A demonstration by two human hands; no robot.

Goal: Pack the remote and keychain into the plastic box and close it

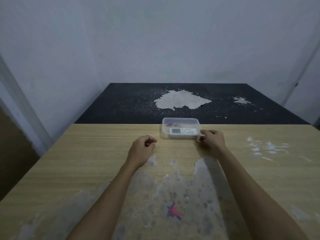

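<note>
A clear plastic box (181, 120) sits at the far edge of the wooden table (86, 153), with its lid on as far as I can tell. Inside lies a white remote (183, 131) near the front wall and a small reddish keychain (171, 125) at the back left. My right hand (212, 140) is loosely curled, its fingertips at the box's front right corner. My left hand (142, 148) hovers over the table to the left of the box, fingers curled, holding nothing.
Behind the wooden table lies a black surface (121, 101) with worn pale patches. The wooden top has peeled, pale areas near me and a red-blue mark (174, 211). Grey walls close in at the back and both sides.
</note>
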